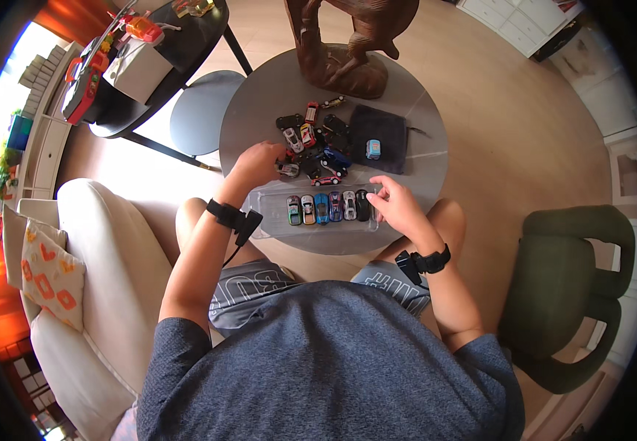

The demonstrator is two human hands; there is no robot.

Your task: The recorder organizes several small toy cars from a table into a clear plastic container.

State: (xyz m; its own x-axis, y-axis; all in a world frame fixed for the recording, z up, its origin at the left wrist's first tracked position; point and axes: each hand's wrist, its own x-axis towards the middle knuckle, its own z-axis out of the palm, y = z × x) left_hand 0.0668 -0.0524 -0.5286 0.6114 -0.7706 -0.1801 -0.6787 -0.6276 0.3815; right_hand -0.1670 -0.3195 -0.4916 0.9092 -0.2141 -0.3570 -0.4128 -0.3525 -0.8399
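1. One round grey table [421,117] fills the middle of the view, with the person seated at its near edge, knees under the rim.
2. Beside the person's left sits a pale sofa [98,294] with a patterned cushion [50,275]; a dark green armchair [575,294] stands to the right.
3. At the far side of the table rises a carved brown wooden figure [348,44].
4. Right of centre lies a dark cloth pouch [388,128], flat on the tabletop, with a small light blue toy car [373,149] resting on it.
5. Along the near edge lies a clear plastic tray [270,202] holding a row of five toy cars [328,207] parked side by side, noses pointing away from the person.
6. Just beyond the tray is a loose pile of toy cars [315,136], mixed in colour, several touching one another.
7. The left hand [258,163] reaches into the near left edge of that pile, fingers curled down together over a small grey toy car [287,169]; whether they actually clamp it cannot be told.
8. The right hand [394,202] rests at the tray's right end, its fingertips pinched on the tray's edge, just beside the last dark car in the row.
9. Both wrists wear black straps.
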